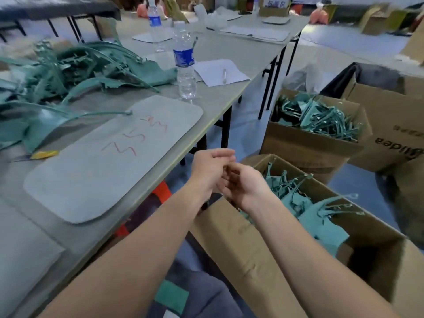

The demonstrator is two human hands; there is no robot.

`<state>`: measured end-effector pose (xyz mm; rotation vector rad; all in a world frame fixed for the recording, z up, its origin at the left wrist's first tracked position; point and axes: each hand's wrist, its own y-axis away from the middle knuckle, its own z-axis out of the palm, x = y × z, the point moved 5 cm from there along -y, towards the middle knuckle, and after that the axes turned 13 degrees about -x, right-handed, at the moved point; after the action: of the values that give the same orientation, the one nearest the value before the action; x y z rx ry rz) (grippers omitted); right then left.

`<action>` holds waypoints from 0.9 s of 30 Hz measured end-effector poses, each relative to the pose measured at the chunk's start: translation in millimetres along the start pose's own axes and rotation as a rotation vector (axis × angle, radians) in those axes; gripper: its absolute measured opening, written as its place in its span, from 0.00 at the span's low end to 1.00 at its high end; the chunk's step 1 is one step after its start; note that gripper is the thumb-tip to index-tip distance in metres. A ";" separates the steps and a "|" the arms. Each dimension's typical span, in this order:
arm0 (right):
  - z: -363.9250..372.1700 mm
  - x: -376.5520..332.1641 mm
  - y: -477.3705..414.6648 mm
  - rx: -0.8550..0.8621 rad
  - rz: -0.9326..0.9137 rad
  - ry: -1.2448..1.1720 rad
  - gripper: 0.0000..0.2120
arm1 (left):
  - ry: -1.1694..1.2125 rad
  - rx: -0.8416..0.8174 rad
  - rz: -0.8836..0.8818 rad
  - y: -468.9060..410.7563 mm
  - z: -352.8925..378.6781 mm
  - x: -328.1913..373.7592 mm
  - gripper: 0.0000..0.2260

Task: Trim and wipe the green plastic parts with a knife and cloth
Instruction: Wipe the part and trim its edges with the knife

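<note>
My left hand and my right hand meet in the air just off the table's front edge, above the near corner of a cardboard box. Their fingers touch each other and I see nothing held in either. The left fingers are relaxed and the right fingers curl loosely toward the left palm. Trimmed green plastic parts lie in that box. On the table at the left sits a tangled pile of green plastic parts. A yellow-handled knife lies beside a grey mat with red scribbles.
A second cardboard box holding green parts stands on the floor further right, with larger boxes behind it. Two water bottles and a sheet of paper are on the table beyond the mat. Black table legs stand below the edge.
</note>
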<state>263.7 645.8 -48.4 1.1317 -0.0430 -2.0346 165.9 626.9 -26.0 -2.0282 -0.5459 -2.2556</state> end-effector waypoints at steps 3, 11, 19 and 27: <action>62.7 -18.7 4.7 -0.127 -0.078 0.076 0.08 | -0.112 0.075 0.152 20.1 -38.8 55.5 0.12; 244.6 12.2 -2.5 -0.601 -0.061 0.422 0.15 | -0.505 0.612 0.402 111.6 -196.2 147.1 0.09; 376.0 103.6 -48.0 -0.760 -0.022 0.687 0.08 | -0.570 1.272 0.043 229.5 -374.0 92.0 0.18; 448.8 160.1 -107.4 -0.620 -0.334 1.135 0.11 | -0.693 1.224 0.014 284.4 -457.7 43.5 0.17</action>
<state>-176.7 469.2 67.9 1.7364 1.2970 -1.2106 -196.9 232.6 45.9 -1.8712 -1.4356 -0.6461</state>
